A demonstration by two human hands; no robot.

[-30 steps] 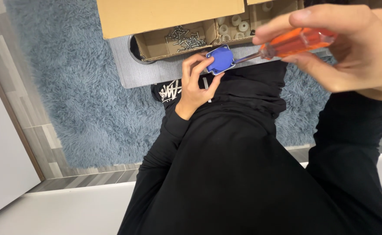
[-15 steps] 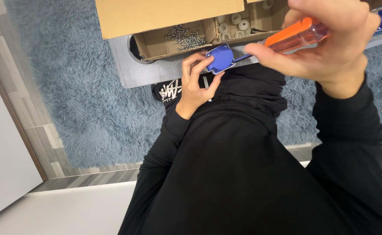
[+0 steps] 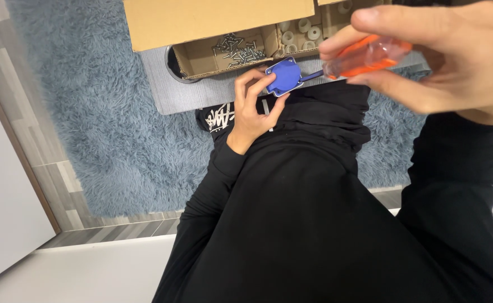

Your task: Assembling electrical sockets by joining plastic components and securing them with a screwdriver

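Since the earlier frame, right hand (image 3: 448, 62) has dropped lower, fingers wrapped around an orange-handled screwdriver (image 3: 367, 56) whose tip meets the blue part (image 3: 284, 77). Left hand (image 3: 252, 109) pinches that part over the lap. Screws (image 3: 238, 49) remain in the box (image 3: 201, 22); fastening looks underway.

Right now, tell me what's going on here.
A person in black sleeves holds a small blue plastic part in the left hand. The right hand grips an orange-handled screwdriver, its tip at the part. Beyond lies a cardboard box with screws and white rollers.
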